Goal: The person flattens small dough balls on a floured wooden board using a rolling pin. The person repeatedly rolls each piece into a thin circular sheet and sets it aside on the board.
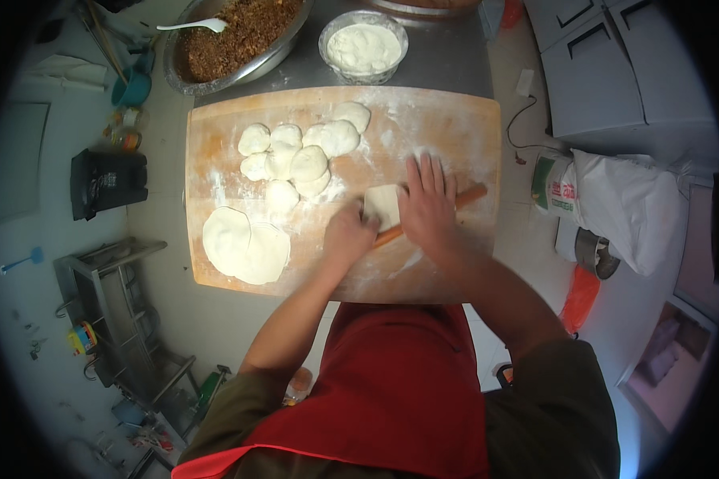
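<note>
On the floured wooden board [359, 272], a small dough sheet [383, 202] lies between my two hands. My left hand [349, 232], blurred, has its fingers curled at the sheet's left edge and grips it there. A wooden rolling pin [472, 195] runs slantwise along the near side of the sheet. My right hand [429, 200] holds the pin under its palm, fingers stretched forward and partly covering the sheet's right side. Several flattened dough pieces [309, 163] rest in a cluster at the board's upper left. Thin rolled dough rounds [263, 254] overlap at the lower left.
Beyond the board stand a metal basin [275, 60] of brown filling with a white spoon [195, 25], and a bowl [365, 76] of flour. White cabinets [593, 66] and a large white sack [623, 191] are at right. A metal rack [114, 281] stands at left.
</note>
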The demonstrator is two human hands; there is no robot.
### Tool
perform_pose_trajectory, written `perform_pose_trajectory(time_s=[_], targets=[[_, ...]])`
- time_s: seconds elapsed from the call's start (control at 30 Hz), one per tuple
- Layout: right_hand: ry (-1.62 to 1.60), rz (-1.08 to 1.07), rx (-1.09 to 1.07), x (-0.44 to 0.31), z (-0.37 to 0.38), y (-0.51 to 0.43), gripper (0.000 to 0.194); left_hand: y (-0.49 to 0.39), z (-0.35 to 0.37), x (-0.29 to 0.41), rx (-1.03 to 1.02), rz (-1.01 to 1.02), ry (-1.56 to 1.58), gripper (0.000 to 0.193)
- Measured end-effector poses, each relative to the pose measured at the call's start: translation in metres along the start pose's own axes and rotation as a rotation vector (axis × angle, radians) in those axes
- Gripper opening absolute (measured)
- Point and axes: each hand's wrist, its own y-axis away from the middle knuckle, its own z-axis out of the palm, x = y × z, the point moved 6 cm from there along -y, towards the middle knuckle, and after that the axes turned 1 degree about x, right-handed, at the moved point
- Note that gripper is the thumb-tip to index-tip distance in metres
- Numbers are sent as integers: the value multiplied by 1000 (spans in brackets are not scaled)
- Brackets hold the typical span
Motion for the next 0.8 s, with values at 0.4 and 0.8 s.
perform_pose_trajectory(time_s=[0.4, 0.8], targets=[[-95, -25, -47, 40, -12, 103, 78, -1, -3, -33, 284, 107, 92, 25], [-21, 12, 12, -18, 16, -65, 77, -41, -14, 19, 4, 212, -244, 31]])
